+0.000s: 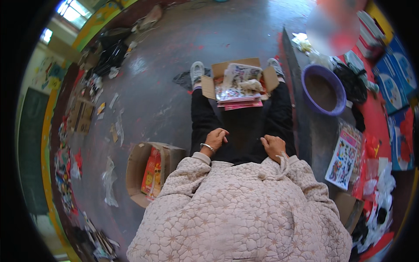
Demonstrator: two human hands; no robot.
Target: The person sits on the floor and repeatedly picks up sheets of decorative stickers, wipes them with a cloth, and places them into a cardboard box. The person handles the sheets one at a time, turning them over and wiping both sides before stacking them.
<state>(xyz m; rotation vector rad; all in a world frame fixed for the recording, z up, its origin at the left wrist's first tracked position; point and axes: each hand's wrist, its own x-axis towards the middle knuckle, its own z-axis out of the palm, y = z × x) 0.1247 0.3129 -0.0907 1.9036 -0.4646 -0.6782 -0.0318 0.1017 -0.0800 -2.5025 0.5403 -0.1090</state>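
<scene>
My left hand (216, 139) rests on my left thigh, its fingers curled in and nothing visible in them. On the other thigh lies my right hand (274, 146), loosely fisted, also with nothing showing in it. An open cardboard box (270, 79) stands between my feet, well beyond both hands. It is heaped with shiny printed sticker sheets (233, 89), and pink-edged packs stick out over its near side. A crumpled whitish piece (252, 85) lies on top of the sheets.
Left of me, a cardboard box (135, 174) holds red and yellow packs (151, 172). To the right are a purple basin (324, 90), a sticker sheet (342, 159) and blue cartons (395, 72). Plastic scraps (109, 181) litter the floor; a ledge (301, 118) runs along my right.
</scene>
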